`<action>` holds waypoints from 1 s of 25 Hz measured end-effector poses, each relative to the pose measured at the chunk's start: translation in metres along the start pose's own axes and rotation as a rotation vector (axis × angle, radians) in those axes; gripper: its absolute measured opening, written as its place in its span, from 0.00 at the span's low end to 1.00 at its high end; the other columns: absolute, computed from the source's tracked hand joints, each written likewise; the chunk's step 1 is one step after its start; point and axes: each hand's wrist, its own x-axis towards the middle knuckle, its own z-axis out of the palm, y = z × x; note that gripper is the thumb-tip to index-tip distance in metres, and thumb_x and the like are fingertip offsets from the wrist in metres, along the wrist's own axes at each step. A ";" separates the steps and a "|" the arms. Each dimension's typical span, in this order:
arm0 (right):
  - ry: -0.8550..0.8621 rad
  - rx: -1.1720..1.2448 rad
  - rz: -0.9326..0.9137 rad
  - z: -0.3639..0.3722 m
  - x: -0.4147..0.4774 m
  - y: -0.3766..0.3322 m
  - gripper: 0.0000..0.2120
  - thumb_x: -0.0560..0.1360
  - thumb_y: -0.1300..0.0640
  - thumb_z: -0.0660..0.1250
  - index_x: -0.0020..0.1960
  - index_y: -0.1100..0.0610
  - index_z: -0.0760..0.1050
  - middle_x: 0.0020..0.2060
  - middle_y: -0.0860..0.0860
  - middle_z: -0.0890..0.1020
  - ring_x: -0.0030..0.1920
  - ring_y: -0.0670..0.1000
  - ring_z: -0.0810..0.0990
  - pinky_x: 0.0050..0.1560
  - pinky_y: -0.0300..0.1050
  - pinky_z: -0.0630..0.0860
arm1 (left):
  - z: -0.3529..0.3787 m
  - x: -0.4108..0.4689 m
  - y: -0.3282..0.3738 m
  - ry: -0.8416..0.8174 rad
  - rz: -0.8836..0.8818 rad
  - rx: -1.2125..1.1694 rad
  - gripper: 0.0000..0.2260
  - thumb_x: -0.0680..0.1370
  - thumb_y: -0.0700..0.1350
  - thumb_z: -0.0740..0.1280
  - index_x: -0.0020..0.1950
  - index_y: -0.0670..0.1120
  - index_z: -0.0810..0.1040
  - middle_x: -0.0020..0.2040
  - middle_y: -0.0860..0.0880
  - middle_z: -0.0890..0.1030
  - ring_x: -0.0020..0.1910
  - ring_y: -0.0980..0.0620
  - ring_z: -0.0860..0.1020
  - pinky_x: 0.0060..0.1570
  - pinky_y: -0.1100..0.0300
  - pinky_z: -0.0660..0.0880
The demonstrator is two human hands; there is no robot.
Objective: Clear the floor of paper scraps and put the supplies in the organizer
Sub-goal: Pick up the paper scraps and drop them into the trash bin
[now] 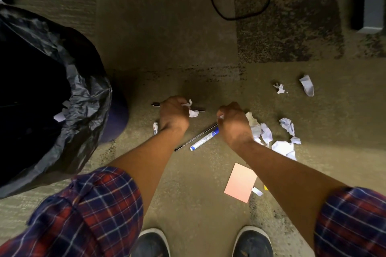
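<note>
Already the left hand [174, 113] is fisted on scraps [193, 110] and the right hand [234, 124] closes on another; overfull fists may drop bits short of the bin [62, 81], or sweep up pens [203, 139] from the floor.

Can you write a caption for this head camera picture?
Left hand clutches paper scraps beside the bin; pens wait.

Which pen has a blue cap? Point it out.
The white marker lying diagonally between the hands, blue at both ends. The thin pen touching it is black; the marker by the left wrist shows no blue.
</note>
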 end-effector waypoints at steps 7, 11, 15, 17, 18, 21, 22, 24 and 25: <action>0.091 0.453 0.433 -0.025 -0.045 -0.002 0.07 0.77 0.60 0.68 0.50 0.58 0.84 0.43 0.56 0.87 0.40 0.54 0.79 0.43 0.39 0.69 | -0.032 -0.058 -0.002 -0.007 -0.163 -0.335 0.07 0.77 0.39 0.74 0.41 0.49 0.85 0.38 0.47 0.88 0.30 0.49 0.80 0.38 0.50 0.85; 0.104 0.736 0.585 -0.045 -0.069 -0.025 0.05 0.77 0.56 0.71 0.49 0.57 0.82 0.40 0.55 0.86 0.42 0.57 0.86 0.49 0.52 0.83 | -0.058 -0.093 0.008 -0.051 -0.227 -0.520 0.06 0.79 0.32 0.71 0.49 0.43 0.85 0.38 0.48 0.84 0.31 0.52 0.81 0.31 0.62 0.82; 0.060 1.013 0.639 -0.073 -0.090 -0.057 0.05 0.77 0.60 0.73 0.43 0.53 0.79 0.38 0.56 0.85 0.33 0.51 0.85 0.44 0.50 0.86 | -0.092 -0.138 0.026 -0.056 -0.268 -0.695 0.07 0.77 0.28 0.70 0.52 0.36 0.84 0.36 0.43 0.84 0.33 0.47 0.82 0.33 0.61 0.82; 0.053 1.082 0.625 -0.093 -0.100 -0.079 0.05 0.77 0.62 0.73 0.44 0.54 0.79 0.40 0.58 0.86 0.32 0.51 0.86 0.45 0.50 0.86 | -0.116 -0.156 0.032 -0.029 -0.259 -0.746 0.08 0.76 0.28 0.71 0.50 0.39 0.85 0.32 0.48 0.85 0.34 0.48 0.85 0.35 0.60 0.83; 0.059 1.109 0.615 -0.103 -0.104 -0.090 0.05 0.76 0.63 0.73 0.45 0.55 0.80 0.40 0.59 0.86 0.32 0.51 0.86 0.44 0.49 0.86 | -0.129 -0.163 0.034 -0.020 -0.255 -0.770 0.09 0.76 0.28 0.71 0.48 0.42 0.85 0.30 0.50 0.85 0.33 0.49 0.86 0.36 0.61 0.84; 0.081 1.100 0.560 -0.131 -0.115 -0.132 0.05 0.76 0.63 0.74 0.43 0.56 0.80 0.34 0.56 0.87 0.33 0.54 0.88 0.44 0.50 0.86 | -0.173 -0.178 0.036 0.033 -0.229 -0.830 0.12 0.76 0.30 0.72 0.44 0.47 0.84 0.31 0.49 0.86 0.34 0.51 0.87 0.36 0.62 0.84; 0.087 1.098 0.539 -0.139 -0.117 -0.147 0.05 0.76 0.62 0.73 0.43 0.56 0.81 0.33 0.54 0.87 0.34 0.55 0.88 0.44 0.52 0.86 | -0.189 -0.181 0.035 0.056 -0.212 -0.824 0.12 0.76 0.31 0.72 0.44 0.48 0.84 0.33 0.49 0.87 0.34 0.50 0.88 0.36 0.61 0.84; 0.096 1.130 0.496 -0.154 -0.119 -0.180 0.03 0.76 0.61 0.74 0.44 0.56 0.81 0.32 0.54 0.87 0.34 0.55 0.88 0.43 0.52 0.85 | -0.222 -0.185 0.029 0.115 -0.190 -0.822 0.11 0.77 0.33 0.73 0.44 0.50 0.85 0.34 0.48 0.88 0.35 0.48 0.88 0.38 0.59 0.85; 0.099 1.155 0.471 -0.160 -0.120 -0.197 0.03 0.76 0.61 0.73 0.45 0.56 0.81 0.32 0.54 0.87 0.34 0.53 0.87 0.41 0.50 0.85 | -0.238 -0.186 0.025 0.155 -0.188 -0.830 0.10 0.76 0.34 0.74 0.45 0.50 0.86 0.35 0.48 0.88 0.36 0.48 0.88 0.39 0.59 0.86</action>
